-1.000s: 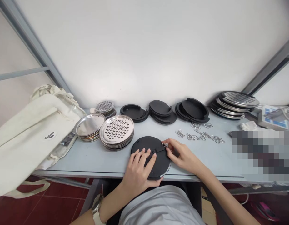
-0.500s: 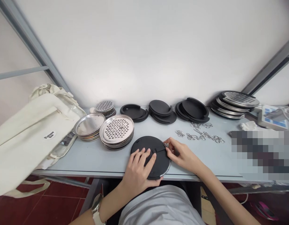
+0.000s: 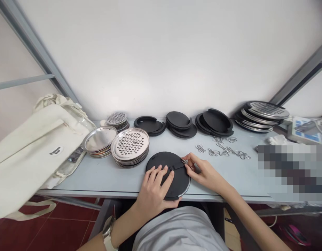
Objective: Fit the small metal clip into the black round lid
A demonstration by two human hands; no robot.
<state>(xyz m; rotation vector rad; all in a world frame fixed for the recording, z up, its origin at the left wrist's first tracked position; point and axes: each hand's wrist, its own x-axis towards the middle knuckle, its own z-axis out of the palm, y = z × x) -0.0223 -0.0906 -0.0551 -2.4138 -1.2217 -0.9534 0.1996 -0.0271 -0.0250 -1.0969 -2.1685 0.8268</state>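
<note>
A round black grater holder [image 3: 161,160] lies face down by the table's front edge, a thin silver rim showing at its lower right. My left hand [image 3: 155,184] grips it, fingers spread over the top and thumb along the near edge. At its upper right edge, beside a dark strip, my right hand [image 3: 199,172] pinches a small bent-wire metal clip [image 3: 184,161]. My fingers partly cover the clip, so I cannot tell whether it is hooked in. Several similar loose wire clips [image 3: 223,152] lie beyond my right hand.
Left of the holder stand stacks of metal grater discs [image 3: 130,144] and plain metal discs [image 3: 100,139]. Piles of black holders [image 3: 179,120] line the wall, with assembled graters [image 3: 265,111] at the back right. A cream bag [image 3: 46,139] leans at the left.
The wire clip has tilted slightly in my right fingers, and more of it shows. My left hand and the holder stay practically where they were.
</note>
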